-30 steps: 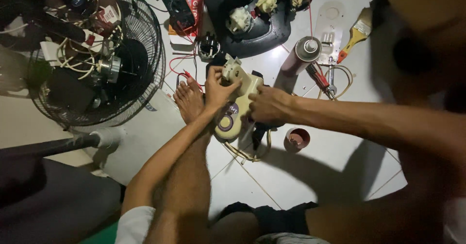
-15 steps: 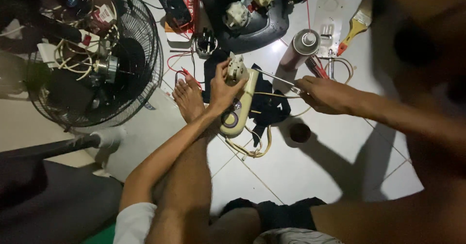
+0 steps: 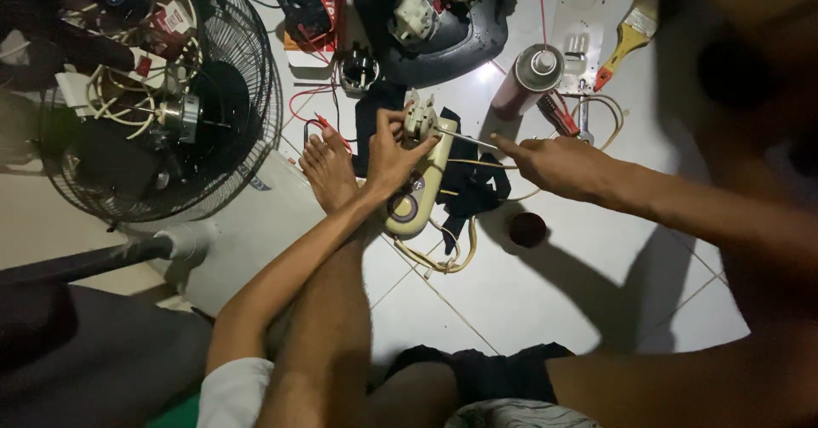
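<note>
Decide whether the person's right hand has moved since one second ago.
Yes. The right hand has left the cream switch housing and drawn rightward, toward the spray can.

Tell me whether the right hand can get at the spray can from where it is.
Probably yes. The right hand hovers over the floor just below the spray can, with only thin wires and a red-handled tool lying beside it. Nothing tall stands between them, and the left hand is off at the cream switch housing.
</note>
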